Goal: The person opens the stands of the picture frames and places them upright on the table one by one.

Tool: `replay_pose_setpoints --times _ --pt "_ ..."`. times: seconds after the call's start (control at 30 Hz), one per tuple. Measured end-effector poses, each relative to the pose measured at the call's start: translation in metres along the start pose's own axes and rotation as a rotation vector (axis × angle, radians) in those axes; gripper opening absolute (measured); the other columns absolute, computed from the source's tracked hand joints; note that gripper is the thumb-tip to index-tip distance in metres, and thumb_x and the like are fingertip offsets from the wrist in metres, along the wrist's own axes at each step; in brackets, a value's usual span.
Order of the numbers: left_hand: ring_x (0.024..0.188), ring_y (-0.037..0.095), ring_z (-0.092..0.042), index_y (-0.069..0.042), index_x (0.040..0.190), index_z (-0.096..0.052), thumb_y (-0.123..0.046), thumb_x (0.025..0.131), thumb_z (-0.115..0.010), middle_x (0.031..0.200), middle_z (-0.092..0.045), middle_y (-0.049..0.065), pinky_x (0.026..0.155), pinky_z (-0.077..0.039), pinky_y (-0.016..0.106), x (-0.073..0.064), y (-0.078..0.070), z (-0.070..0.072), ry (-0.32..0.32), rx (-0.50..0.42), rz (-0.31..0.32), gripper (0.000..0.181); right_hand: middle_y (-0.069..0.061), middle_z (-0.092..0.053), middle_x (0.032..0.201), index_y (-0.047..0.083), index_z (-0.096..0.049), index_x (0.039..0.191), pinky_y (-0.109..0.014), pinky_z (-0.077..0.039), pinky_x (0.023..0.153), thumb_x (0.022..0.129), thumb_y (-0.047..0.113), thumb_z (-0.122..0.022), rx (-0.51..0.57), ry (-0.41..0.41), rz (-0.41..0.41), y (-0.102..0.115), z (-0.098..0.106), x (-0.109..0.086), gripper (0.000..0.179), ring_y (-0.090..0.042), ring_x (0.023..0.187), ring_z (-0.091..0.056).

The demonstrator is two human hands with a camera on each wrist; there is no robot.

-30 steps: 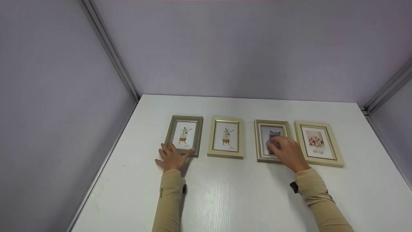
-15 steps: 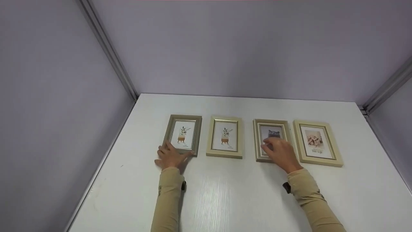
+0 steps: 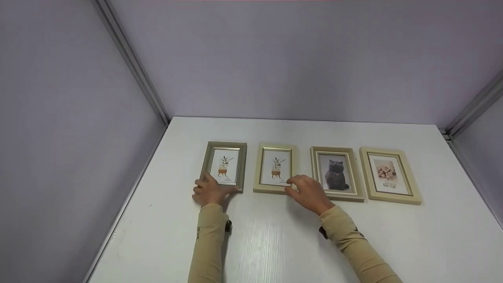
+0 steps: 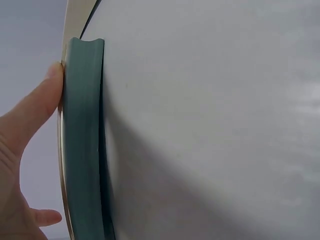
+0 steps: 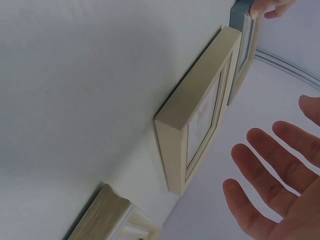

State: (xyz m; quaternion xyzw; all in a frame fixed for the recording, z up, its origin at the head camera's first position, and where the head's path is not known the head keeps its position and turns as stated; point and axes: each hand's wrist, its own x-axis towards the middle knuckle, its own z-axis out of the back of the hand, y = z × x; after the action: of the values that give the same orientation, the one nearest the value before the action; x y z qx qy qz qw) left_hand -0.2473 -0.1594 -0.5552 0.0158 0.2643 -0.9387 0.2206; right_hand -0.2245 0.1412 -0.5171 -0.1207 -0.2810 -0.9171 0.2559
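Note:
My left hand (image 3: 210,192) rests at the lower left corner of a grey-brown picture frame (image 3: 243,167) with a potted-plant print. Its thumb (image 4: 42,102) touches the frame's lower edge in the left wrist view. My right hand (image 3: 309,192) hovers at the lower right corner of a cream picture frame (image 3: 256,171) with the same print. In the right wrist view its fingers (image 5: 262,175) are loosely bent and apart from that frame, with nothing held. To the right lie a beige frame (image 3: 355,177) with a grey cat picture and a cream frame (image 3: 410,177) with a flower picture.
All the frames lie in a row on a white table (image 3: 259,236). A grey back wall (image 3: 290,59) rises behind it, and side panels with metal corner posts (image 3: 133,59) stand left and right.
My right hand has moved left from over the cat picture to the cream plant frame, uncovering the cat. My left hand stays at the grey-brown frame, which has shifted very slightly left.

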Motion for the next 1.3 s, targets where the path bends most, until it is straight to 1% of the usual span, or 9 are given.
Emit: replay_pose_setpoints --times 0.27,0.43,0.53,0.7,0.83,0.9,1.1,1.23,1.3 --pt "0.121 0.058 -0.041 0.004 0.148 -0.032 -0.051 0.058 -0.097 0.133 -0.037 0.042 0.103 -0.034 0.064 0.001 0.002 0.0 -0.071 -0.02 -0.001 0.124 -0.016 -0.073 0.1 -0.003 -0.074 0.099 -0.051 -0.056 0.08 0.09 0.01 -0.076 -0.001 0.018 -0.035 -0.009 0.003 -0.008 0.016 -0.035 0.094 -0.069" --pt "0.121 0.055 -0.042 0.005 0.153 -0.026 -0.042 0.06 -0.098 0.129 -0.041 0.042 0.104 -0.032 0.062 -0.001 0.006 0.006 -0.086 -0.077 -0.007 0.127 -0.018 -0.073 0.099 -0.004 -0.074 0.099 -0.051 -0.056 0.078 0.09 0.009 -0.076 0.007 0.017 -0.035 -0.013 0.004 -0.012 0.016 -0.035 0.091 -0.069" --pt "0.122 0.055 -0.042 0.008 0.153 -0.024 -0.034 0.066 -0.097 0.131 -0.041 0.041 0.103 -0.033 0.063 0.0 0.008 0.012 -0.061 -0.135 -0.009 0.121 -0.018 -0.073 0.098 -0.005 -0.074 0.099 -0.051 -0.056 0.076 0.089 0.008 -0.076 0.004 0.0 -0.035 -0.015 0.005 -0.013 0.016 -0.035 0.09 -0.069" --pt "0.126 0.05 -0.042 0.014 0.143 -0.036 -0.023 0.075 -0.092 0.133 -0.041 0.037 0.103 -0.039 0.061 0.0 0.007 0.023 0.013 -0.301 0.016 0.096 -0.017 -0.073 0.1 -0.005 -0.074 0.101 -0.051 -0.056 0.076 0.09 0.009 -0.076 0.001 0.003 -0.051 -0.017 0.009 -0.012 0.018 -0.035 0.09 -0.07" --pt "0.126 0.047 -0.04 0.014 0.136 -0.042 -0.012 0.076 -0.088 0.131 -0.044 0.033 0.106 -0.039 0.057 0.001 0.002 0.031 0.028 -0.423 0.025 0.08 -0.018 -0.073 0.1 -0.005 -0.074 0.101 -0.051 -0.056 0.078 0.091 0.008 -0.075 0.003 -0.004 -0.06 -0.018 0.013 -0.009 0.017 -0.035 0.091 -0.069" --pt "0.125 0.047 -0.039 0.013 0.135 -0.043 -0.011 0.075 -0.088 0.13 -0.044 0.032 0.107 -0.038 0.056 0.002 -0.001 0.032 0.013 -0.426 0.019 0.079 -0.017 -0.073 0.099 -0.004 -0.074 0.1 -0.051 -0.056 0.077 0.091 0.007 -0.075 0.001 -0.017 -0.063 -0.019 0.015 -0.007 0.015 -0.035 0.091 -0.069" --pt "0.125 0.047 -0.032 0.013 0.128 -0.046 -0.015 0.074 -0.09 0.132 -0.035 0.034 0.107 -0.027 0.058 0.003 -0.006 0.031 -0.07 -0.35 -0.025 0.075 -0.017 -0.074 0.097 -0.003 -0.075 0.098 -0.051 -0.057 0.076 0.093 0.007 -0.072 -0.014 -0.039 -0.056 -0.019 0.019 -0.004 0.012 -0.035 0.09 -0.07" --pt "0.129 0.051 -0.032 0.012 0.128 -0.045 -0.016 0.081 -0.084 0.138 -0.032 0.035 0.108 -0.023 0.06 0.003 -0.003 0.03 -0.1 -0.377 -0.051 0.067 -0.016 -0.074 0.097 -0.003 -0.075 0.097 -0.051 -0.057 0.076 0.093 0.007 -0.072 -0.011 -0.043 -0.057 -0.02 0.02 -0.004 0.011 -0.035 0.09 -0.07" --pt "0.126 0.051 -0.039 0.011 0.128 -0.044 -0.015 0.087 -0.078 0.136 -0.036 0.035 0.108 -0.028 0.06 0.005 0.0 0.029 -0.091 -0.419 -0.055 0.06 -0.016 -0.074 0.097 -0.002 -0.075 0.097 -0.051 -0.057 0.075 0.093 0.007 -0.073 -0.01 -0.044 -0.057 -0.02 0.02 -0.005 0.011 -0.034 0.089 -0.07"
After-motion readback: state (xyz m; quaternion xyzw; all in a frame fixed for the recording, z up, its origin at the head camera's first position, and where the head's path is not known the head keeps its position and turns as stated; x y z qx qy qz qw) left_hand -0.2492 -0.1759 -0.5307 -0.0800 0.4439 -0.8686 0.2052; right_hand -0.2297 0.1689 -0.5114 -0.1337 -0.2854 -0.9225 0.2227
